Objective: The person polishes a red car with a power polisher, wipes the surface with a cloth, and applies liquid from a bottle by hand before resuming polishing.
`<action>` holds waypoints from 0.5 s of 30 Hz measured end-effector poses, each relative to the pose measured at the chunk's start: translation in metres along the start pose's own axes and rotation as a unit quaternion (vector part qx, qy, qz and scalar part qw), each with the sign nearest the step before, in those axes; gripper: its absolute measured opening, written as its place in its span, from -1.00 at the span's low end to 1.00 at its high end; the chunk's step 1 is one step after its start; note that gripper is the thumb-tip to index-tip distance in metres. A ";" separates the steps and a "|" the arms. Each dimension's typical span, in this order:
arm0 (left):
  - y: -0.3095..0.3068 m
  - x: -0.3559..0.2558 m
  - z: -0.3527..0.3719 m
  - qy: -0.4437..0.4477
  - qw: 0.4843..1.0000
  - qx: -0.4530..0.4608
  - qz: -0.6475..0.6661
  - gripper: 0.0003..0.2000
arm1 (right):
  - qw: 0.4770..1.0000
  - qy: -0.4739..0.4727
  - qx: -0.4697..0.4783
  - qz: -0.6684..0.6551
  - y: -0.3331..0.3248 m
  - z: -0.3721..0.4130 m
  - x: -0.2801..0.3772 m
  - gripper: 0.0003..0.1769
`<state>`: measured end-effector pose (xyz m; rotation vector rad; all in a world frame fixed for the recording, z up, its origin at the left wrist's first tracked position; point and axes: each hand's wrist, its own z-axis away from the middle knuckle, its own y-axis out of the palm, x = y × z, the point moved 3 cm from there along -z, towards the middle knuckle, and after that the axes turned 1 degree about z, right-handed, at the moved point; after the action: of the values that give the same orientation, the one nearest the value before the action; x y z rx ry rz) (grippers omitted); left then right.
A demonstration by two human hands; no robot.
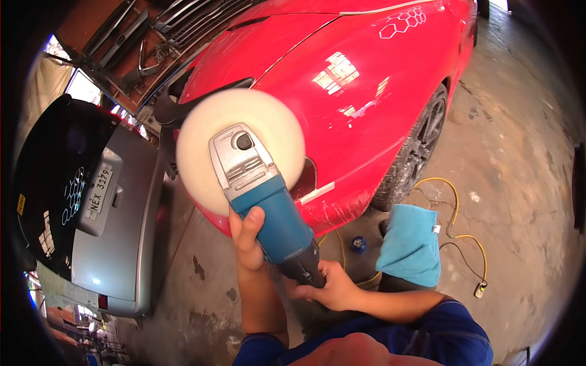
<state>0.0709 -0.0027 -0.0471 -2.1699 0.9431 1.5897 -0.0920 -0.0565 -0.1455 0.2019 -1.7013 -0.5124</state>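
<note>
A blue and silver car polisher (pixel 278 213) with a wide cream pad (pixel 201 152) is held up between my two hands. My left hand (pixel 247 238) wraps round the body just behind the metal head, thumb across its side. Around the black rear handle, my right hand (pixel 332 287) is closed. The pad overlaps the front corner of a red car (pixel 366 110) in this view and hides part of its headlight area. Whitish smears mark the bumper's lower edge.
A silver car's rear (pixel 122 244) stands at left. Right of me, a blue towel (pixel 410 241) lies near the front wheel (pixel 418 146). A yellow cord (pixel 455 207) with a plug crosses the floor, and a small blue-capped container (pixel 358 244) stands close by. Car grilles hang at upper left.
</note>
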 end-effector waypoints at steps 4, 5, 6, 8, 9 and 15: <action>0.024 0.000 -0.004 -0.008 1.000 0.028 -0.007 -0.33 | 0.999 0.021 -0.009 -0.035 -0.008 0.010 0.005 -0.73; 0.030 -0.002 -0.004 -0.019 0.999 0.032 0.003 -0.31 | 0.998 0.033 -0.005 -0.046 -0.010 0.013 0.007 -0.72; 0.035 -0.006 -0.003 -0.030 0.999 0.035 0.013 -0.29 | 0.998 0.020 -0.004 -0.059 -0.011 0.013 0.008 -0.72; 0.041 -0.008 -0.003 -0.041 0.998 0.035 0.018 -0.24 | 0.996 -0.003 0.001 -0.086 -0.011 0.015 0.007 -0.71; 0.042 -0.008 -0.003 -0.041 0.999 0.033 0.013 -0.23 | 0.996 -0.001 0.003 -0.084 -0.012 0.015 0.006 -0.71; 0.046 -0.017 -0.005 -0.037 0.999 0.032 -0.001 -0.21 | 0.997 0.010 0.014 -0.072 -0.013 0.014 0.002 -0.73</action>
<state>0.0420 -0.0343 -0.0230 -2.0528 0.9557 1.6049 -0.1074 -0.0660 -0.1513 0.3508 -1.6831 -0.5920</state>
